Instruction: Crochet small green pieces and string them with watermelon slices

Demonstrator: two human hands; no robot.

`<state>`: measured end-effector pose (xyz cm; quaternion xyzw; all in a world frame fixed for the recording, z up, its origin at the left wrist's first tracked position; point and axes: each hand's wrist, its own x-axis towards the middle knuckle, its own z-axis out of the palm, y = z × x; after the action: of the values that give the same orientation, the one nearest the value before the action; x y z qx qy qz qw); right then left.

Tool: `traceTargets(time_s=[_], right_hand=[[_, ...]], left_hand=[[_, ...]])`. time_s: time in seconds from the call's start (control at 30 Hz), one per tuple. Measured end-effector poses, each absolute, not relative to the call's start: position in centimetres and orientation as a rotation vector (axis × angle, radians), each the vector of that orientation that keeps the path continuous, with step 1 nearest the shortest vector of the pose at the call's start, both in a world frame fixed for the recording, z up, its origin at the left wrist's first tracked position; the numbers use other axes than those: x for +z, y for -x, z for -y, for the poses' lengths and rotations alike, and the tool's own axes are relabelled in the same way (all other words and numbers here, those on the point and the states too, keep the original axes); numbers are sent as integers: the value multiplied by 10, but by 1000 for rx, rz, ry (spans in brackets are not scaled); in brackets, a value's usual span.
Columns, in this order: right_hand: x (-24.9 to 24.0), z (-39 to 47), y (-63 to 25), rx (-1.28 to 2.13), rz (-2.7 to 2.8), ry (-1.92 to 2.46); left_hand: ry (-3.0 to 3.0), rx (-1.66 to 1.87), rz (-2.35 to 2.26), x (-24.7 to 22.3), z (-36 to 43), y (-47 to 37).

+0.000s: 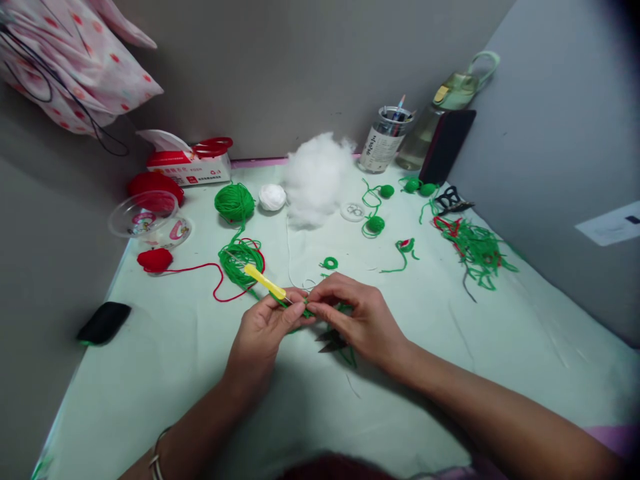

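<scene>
My left hand (265, 327) is closed on a small green crochet piece (308, 311), mostly hidden by the fingers. A crochet hook with a yellow handle (264, 281) slants across its fingers, its tip end at the piece. With thumb and forefinger, my right hand (370, 319) pinches the same green work. Dark pointed blades, apparently scissors (330, 342), lie partly under my right hand. Green yarn runs from near my left hand to a loose coil (240, 263) and a yarn ball (234, 203). Just beyond the fingertips sits a small green crocheted ring (329, 263).
White stuffing (320, 177) and a white yarn ball (273, 197) are at the back. Red yarn (155, 260) and plastic tubs (145, 217) lie left. To the right are small green balls (375, 225), yarn scraps (477, 250), a pen jar (383, 143) and a phone (447, 147).
</scene>
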<state>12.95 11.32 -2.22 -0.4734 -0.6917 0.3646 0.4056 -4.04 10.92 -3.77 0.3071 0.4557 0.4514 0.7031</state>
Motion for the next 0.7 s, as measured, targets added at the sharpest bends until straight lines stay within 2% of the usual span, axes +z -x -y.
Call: traceTargets(time_s=[0.4, 0.7], right_hand=[[-26, -109, -125, 739, 1814, 1148], [-21, -109, -125, 847, 1825, 1184]], left_hand=[[-778, 1071, -1057, -39, -108, 40], [-799, 1050, -1059, -39, -107, 41]])
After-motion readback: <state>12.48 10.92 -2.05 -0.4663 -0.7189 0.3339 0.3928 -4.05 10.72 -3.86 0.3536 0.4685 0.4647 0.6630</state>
